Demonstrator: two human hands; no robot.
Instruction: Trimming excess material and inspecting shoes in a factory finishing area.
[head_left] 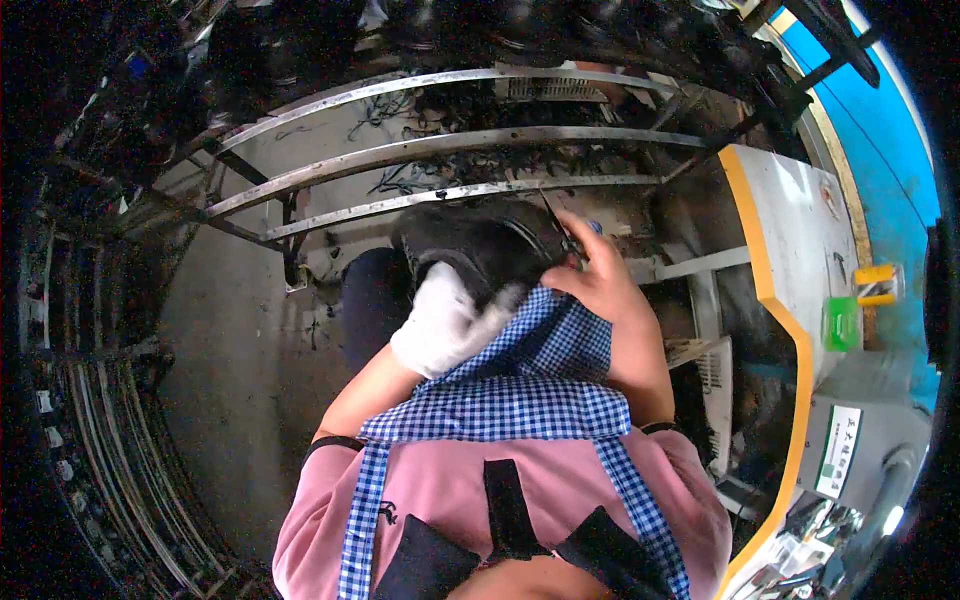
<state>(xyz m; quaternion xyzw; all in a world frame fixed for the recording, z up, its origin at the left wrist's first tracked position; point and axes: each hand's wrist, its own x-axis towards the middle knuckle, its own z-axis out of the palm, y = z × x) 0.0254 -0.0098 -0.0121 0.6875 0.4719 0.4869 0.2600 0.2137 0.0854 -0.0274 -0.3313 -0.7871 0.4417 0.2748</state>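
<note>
A black leather shoe [485,240] lies across my lap, over a blue-and-white checked apron [560,340]. My left hand [445,320] wears a white glove and grips the shoe's near left side, its fingers partly hidden by the black leather. At the shoe's right end is my right hand [598,270], bare, with thumb and forefinger closed around a slim dark pointed tool [552,222]. The tool's tip points up and away, beside the shoe's edge. Whether it is a blade or snips cannot be made out.
Metal rack rails [450,148] cross in front of me, with dark scraps on the floor behind them. A yellow-edged white workbench [790,220] with a sewing machine [850,450] stands at my right. Another rack [130,460] is at the left.
</note>
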